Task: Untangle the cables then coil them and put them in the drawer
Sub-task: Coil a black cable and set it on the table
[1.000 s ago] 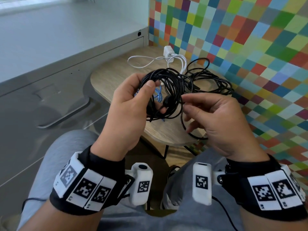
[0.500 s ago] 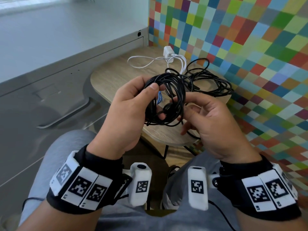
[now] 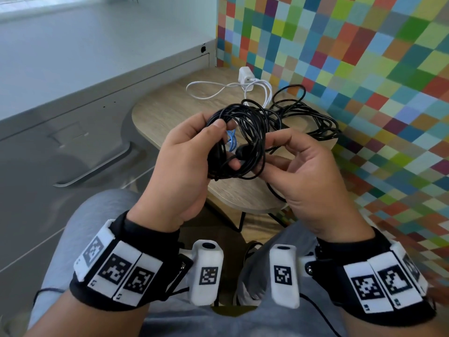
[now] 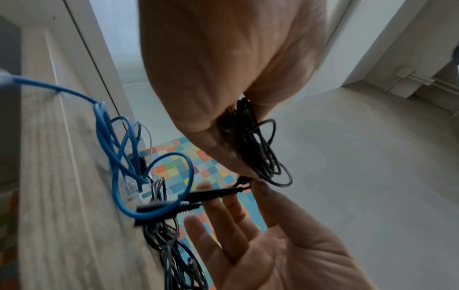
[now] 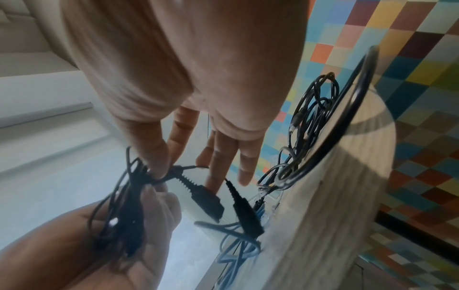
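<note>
While your left hand (image 3: 187,164) gripped the black coil (image 3: 239,142) above the counter (image 3: 170,113), your right hand (image 3: 308,181) pinched its loose tail at the coil's 4 o'clock. A tug there risked snagging the black tangle (image 3: 306,117) at 1 o'clock, and the loops could have sprung open.

The blue cable (image 3: 231,142) is mostly hidden behind the black coil (image 3: 239,144).
</note>
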A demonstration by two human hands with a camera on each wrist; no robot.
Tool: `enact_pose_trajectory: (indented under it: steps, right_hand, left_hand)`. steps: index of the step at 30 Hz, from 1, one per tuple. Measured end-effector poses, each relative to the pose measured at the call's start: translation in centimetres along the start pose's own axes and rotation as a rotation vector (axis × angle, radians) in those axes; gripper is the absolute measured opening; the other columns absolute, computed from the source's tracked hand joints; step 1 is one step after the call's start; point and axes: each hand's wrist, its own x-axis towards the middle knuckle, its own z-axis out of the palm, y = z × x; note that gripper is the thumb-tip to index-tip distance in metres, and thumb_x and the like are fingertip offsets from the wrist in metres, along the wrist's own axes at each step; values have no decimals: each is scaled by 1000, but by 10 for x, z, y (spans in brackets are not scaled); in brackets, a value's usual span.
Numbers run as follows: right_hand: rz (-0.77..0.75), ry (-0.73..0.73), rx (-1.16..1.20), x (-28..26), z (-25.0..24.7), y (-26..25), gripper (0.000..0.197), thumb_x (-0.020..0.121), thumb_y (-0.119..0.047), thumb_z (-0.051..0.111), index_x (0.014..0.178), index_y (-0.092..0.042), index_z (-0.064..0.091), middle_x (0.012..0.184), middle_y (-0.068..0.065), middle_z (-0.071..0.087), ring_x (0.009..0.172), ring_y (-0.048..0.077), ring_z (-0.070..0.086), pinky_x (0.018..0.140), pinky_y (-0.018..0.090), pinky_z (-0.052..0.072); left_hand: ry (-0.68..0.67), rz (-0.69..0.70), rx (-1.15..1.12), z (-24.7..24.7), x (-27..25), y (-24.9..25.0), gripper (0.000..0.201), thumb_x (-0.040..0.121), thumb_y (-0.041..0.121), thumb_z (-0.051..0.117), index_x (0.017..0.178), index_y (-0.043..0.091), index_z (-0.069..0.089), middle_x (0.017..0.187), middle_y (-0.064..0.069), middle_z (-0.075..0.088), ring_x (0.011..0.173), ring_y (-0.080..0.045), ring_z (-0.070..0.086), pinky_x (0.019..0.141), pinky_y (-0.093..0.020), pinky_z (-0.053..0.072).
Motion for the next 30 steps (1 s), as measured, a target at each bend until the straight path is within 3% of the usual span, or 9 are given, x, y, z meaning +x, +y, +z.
enact_pose_trajectory:
  steps: [5, 10, 13, 15, 18, 21, 23, 26, 30]
  right_hand:
    - [-40, 113, -116, -1, 2, 0, 19, 88, 4, 77, 95, -13, 73, 93, 1, 80, 84, 22, 79, 80, 34, 63]
    - [-85, 241, -388, 3, -15, 1, 18, 91, -5, 77, 93, -23, 77, 80, -4, 77, 77, 11, 74, 71, 22, 57]
    - [-15, 206, -521, 4, -21, 3, 15, 93, -14, 77, 95, -28, 79, 85, -12, 77, 83, 2, 73, 72, 15, 55]
    - [46, 170, -536, 5, -26, 2, 13, 93, -18, 76, 91, -30, 80, 84, -12, 77, 83, 1, 71, 72, 13, 53]
    - [153, 105, -200, 4, -28, -4, 12, 90, -14, 77, 82, -21, 82, 82, 7, 75, 69, 9, 62, 64, 24, 49]
    - [284, 112, 230, 3, -23, -15, 11, 83, -17, 68, 76, -16, 76, 58, 1, 54, 53, 13, 46, 48, 26, 39]
    - [298, 92, 401, 1, -18, -21, 12, 86, -17, 60, 80, -13, 69, 55, 1, 49, 51, 15, 48, 45, 24, 40]
    - [242, 49, 446, -1, -15, -24, 9, 90, -16, 56, 89, -12, 64, 62, 4, 62, 59, 19, 62, 46, 25, 44]
    - [123, 69, 236, -2, -11, -20, 6, 91, -12, 61, 97, -11, 62, 73, 8, 73, 63, 20, 68, 47, 27, 48]
  left_hand:
    - [14, -21, -35, 1, 0, -1, 22, 105, 6, 49, 90, 7, 66, 78, 0, 62, 54, -12, 55, 50, -23, 47]
    - [-17, 39, 161, -5, 1, -2, 22, 105, 7, 50, 93, 10, 68, 72, 7, 59, 56, -6, 48, 47, -17, 38]
    - [-43, 101, 334, -7, 1, -3, 21, 104, 9, 52, 95, 16, 69, 82, 4, 67, 62, -6, 58, 50, -16, 43]
    - [-28, 167, 468, -11, 3, -4, 19, 105, 12, 53, 97, 19, 69, 91, 1, 71, 74, -10, 67, 58, -24, 55]
    - [28, 296, 704, -17, 6, -5, 14, 101, 26, 54, 101, 21, 68, 92, 4, 71, 87, -16, 68, 79, -49, 59]
    - [33, 383, 840, -13, 3, -7, 14, 100, 28, 52, 104, 22, 64, 97, 6, 67, 93, -16, 65, 83, -49, 55]
    - [12, 407, 870, -7, 0, -10, 13, 102, 26, 52, 107, 21, 63, 100, 6, 65, 94, -14, 63, 82, -46, 54]
    - [4, 393, 813, -3, -2, -15, 15, 101, 27, 50, 109, 21, 61, 102, 1, 64, 96, -16, 61, 84, -47, 53]
    - [-41, 317, 668, 3, -3, -20, 17, 100, 32, 50, 109, 24, 61, 107, -5, 63, 96, -24, 63, 76, -49, 59]
